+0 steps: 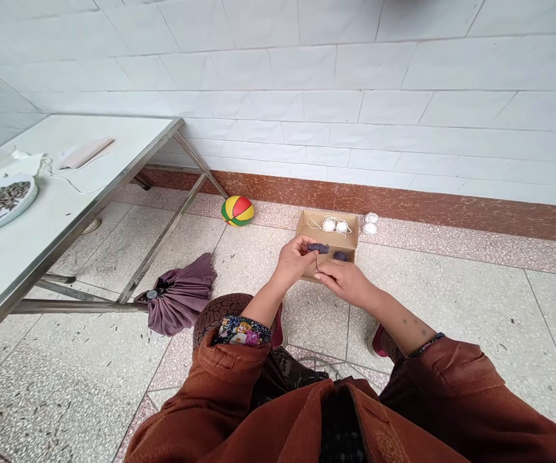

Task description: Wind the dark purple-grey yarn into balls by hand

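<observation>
Held over a cardboard box (pixel 353 239) is a small wound bundle of dark purple-grey yarn (pixel 319 248). My left hand (pixel 291 262) has its fingers closed on one end of this bundle. A strand of the same yarn (pixel 317 260) runs down from it to my right hand (pixel 345 280), whose thumb and fingers pinch it. In the far part of the box lie two white yarn balls (pixel 329 224) with loose ends. A dark yarn ball (pixel 340 256) sits in the near part, just beyond my right hand. My hands partly cover the box's near side.
Two more white balls (pixel 370 224) lie on the floor right of the box. A colourful ball (pixel 238 211) rests near the table leg. At left stands a metal-framed table (pixel 128 138) with a plate of seeds or husks (pixel 29 199). A purple cloth bag (pixel 181 292) lies beneath its edge.
</observation>
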